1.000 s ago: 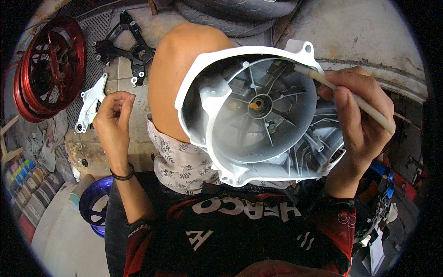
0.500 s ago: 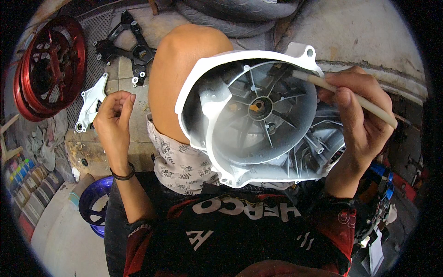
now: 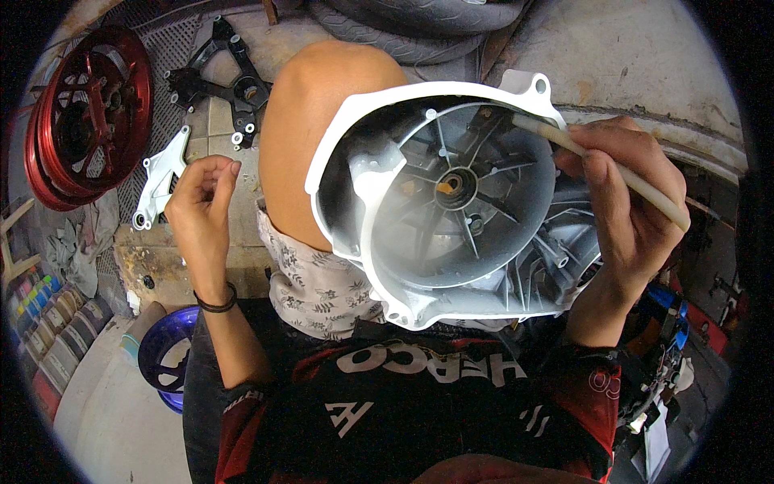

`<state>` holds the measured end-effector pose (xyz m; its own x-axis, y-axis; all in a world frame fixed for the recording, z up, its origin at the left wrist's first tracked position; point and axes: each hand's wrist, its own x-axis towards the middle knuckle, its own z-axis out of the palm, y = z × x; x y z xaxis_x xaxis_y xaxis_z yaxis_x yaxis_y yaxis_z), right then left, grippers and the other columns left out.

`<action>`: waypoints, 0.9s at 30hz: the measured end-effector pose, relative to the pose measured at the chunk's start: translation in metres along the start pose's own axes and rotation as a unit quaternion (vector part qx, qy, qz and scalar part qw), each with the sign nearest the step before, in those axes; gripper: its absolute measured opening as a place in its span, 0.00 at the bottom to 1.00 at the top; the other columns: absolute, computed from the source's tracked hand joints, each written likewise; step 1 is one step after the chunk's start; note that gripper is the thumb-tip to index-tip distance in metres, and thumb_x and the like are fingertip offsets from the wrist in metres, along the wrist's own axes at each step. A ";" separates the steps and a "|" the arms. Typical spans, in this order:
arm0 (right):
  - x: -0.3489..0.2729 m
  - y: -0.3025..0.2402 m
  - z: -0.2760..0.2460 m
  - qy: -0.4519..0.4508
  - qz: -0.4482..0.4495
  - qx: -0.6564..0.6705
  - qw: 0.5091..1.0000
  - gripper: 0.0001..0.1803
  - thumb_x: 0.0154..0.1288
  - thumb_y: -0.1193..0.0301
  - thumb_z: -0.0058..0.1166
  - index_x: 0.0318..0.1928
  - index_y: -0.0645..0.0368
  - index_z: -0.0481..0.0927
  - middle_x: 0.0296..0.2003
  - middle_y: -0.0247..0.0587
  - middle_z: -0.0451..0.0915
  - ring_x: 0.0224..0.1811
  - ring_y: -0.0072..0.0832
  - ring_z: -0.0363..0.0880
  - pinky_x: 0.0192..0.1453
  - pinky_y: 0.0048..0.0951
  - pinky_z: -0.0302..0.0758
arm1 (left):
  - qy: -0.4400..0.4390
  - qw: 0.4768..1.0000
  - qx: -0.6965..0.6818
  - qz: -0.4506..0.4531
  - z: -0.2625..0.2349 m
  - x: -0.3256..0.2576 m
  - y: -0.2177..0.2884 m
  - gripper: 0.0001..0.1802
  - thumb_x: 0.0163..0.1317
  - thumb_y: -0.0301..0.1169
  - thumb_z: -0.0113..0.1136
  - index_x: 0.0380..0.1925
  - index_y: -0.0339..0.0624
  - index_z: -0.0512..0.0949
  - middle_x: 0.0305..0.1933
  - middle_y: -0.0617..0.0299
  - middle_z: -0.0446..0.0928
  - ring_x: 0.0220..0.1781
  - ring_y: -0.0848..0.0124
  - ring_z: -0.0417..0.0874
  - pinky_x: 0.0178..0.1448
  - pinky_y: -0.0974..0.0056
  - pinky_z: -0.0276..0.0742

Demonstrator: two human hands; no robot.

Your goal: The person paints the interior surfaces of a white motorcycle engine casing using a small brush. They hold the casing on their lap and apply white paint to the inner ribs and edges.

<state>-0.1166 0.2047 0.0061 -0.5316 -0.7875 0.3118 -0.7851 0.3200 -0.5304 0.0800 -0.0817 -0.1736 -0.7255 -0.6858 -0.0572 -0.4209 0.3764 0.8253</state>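
Wheels first, at the far left: a red spoked wheel rim (image 3: 85, 113) leans at the edge of the view, with a blue rim (image 3: 165, 355) lower down on the floor. Just right of the red one lie a white metal bracket (image 3: 160, 179) and a black bracket (image 3: 230, 81) on the tiled ground.

Next comes the person's left hand (image 3: 201, 202), raised and free of everything. Its fingers curl loosely inward with the tips drawn near the thumb; nothing shows between them. A dark band circles that wrist.

In the middle, propped against the person's bare raised knee (image 3: 314, 137) and lap, is a large white-and-silver cast engine cover (image 3: 451, 202), bowl-shaped, with ribs radiating from a central hub. It looks rigid and fairly heavy, a metal casting that will not flex. Its pale coat may be fresh, though that cannot be told for certain, so the smooth faces could be slippery or easily marked. The thick outer rim and the bolt ears seem the safest places to grip, rather than the thin inner ribs.

At the right, the right hand (image 3: 625, 202) wraps around a pale tube-like handle (image 3: 601, 161), thumb and fingers closed on it, its end reaching over the cover's upper rim. Worn tyres (image 3: 419, 24) lie behind.
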 end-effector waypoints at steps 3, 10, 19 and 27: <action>0.001 0.003 -0.001 -0.021 -0.001 0.002 1.000 0.09 0.68 0.77 0.55 0.42 0.72 0.82 0.31 0.50 0.84 0.30 0.28 0.82 0.37 0.23 0.75 | 0.005 1.000 0.020 0.017 0.001 0.001 0.000 0.06 0.63 0.27 0.67 0.35 0.34 0.82 0.29 0.63 0.80 0.29 0.80 0.78 0.35 0.74 0.74; -0.003 0.000 0.001 0.007 -0.004 0.022 1.000 0.09 0.68 0.77 0.55 0.42 0.72 0.82 0.31 0.50 0.84 0.30 0.28 0.82 0.36 0.24 0.75 | 0.005 1.000 0.006 0.008 0.001 0.001 0.003 0.06 0.62 0.26 0.67 0.34 0.34 0.82 0.29 0.63 0.80 0.28 0.79 0.78 0.34 0.73 0.73; -0.002 0.000 0.003 0.005 -0.021 0.006 1.000 0.08 0.68 0.77 0.55 0.42 0.72 0.82 0.30 0.50 0.84 0.30 0.28 0.82 0.36 0.24 0.75 | 0.004 1.000 0.003 0.013 0.001 0.000 0.002 0.06 0.63 0.26 0.66 0.35 0.33 0.82 0.29 0.63 0.80 0.28 0.80 0.77 0.34 0.73 0.74; -0.004 0.001 0.000 0.011 -0.020 0.024 0.999 0.08 0.67 0.78 0.55 0.41 0.72 0.82 0.28 0.49 0.83 0.28 0.26 0.80 0.34 0.22 0.74 | 0.004 1.000 0.006 0.015 0.002 -0.001 -0.003 0.06 0.63 0.27 0.67 0.35 0.34 0.82 0.29 0.63 0.80 0.28 0.80 0.78 0.33 0.73 0.74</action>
<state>-0.1152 0.2084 0.0043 -0.5076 -0.7876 0.3494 -0.7898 0.2633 -0.5540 0.0806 -0.0812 -0.1774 -0.7336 -0.6790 -0.0279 -0.4057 0.4046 0.8196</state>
